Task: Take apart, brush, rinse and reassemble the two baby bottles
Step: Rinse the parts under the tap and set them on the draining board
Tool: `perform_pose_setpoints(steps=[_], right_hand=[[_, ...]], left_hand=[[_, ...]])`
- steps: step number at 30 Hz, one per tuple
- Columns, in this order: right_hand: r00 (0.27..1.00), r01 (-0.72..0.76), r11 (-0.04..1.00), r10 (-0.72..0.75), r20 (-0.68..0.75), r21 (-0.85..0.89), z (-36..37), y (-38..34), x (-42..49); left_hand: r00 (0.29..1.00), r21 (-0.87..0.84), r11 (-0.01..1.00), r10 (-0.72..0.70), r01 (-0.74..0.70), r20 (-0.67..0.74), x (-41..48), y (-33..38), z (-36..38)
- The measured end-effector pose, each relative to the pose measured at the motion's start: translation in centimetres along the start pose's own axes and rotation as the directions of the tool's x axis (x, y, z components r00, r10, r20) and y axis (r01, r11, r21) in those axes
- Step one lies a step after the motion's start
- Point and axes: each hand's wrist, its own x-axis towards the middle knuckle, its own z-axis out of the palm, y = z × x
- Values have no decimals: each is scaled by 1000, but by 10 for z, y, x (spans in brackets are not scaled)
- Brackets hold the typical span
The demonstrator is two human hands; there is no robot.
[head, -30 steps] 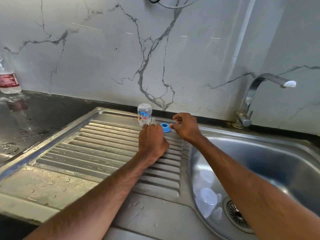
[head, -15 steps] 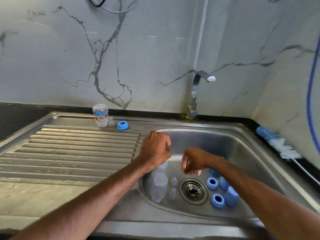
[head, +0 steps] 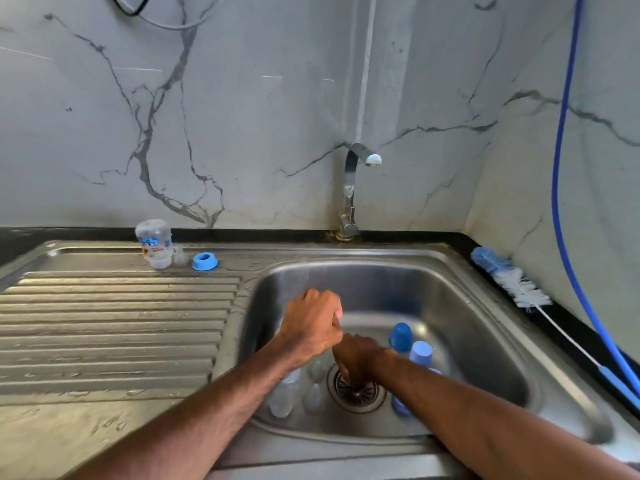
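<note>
Left grip [head: 311, 323] curled, contents unseen; right grip [head: 356, 358] at drain [head: 360, 396], closure indeterminable; clear bottle [head: 282, 398] under left grip likely light, wet-slippery; grasp mid-body.

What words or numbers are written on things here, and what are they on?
Clear plastic baby bottle on the ribbed steel draining board: blue and red printing, too blurred to read.
Nothing else in view shows any words, numbers or signs.
</note>
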Motion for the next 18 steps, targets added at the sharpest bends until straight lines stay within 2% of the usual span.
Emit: perform_pose_setpoints(steps=[2, 6, 12, 18], right_hand=[[1000, 8, 1000, -8, -14, -8, 2, 1, 6], [998, 27, 999, -25, 63, -31, 14, 2, 10], [997, 76, 996, -74, 29, -46, 10, -1, 8], [1000, -27, 993, 26, 8, 113, -7, 9, 2]], left_hand=[[1000, -4, 1000, -7, 7, -1, 0, -2, 0], [1000, -3, 1000, 9, -9, 6, 0, -3, 3], [999, -13, 1000, 1, 0, 40, 1, 0, 2], [999, -36, 999, -9, 10, 44, -2, -3, -1]])
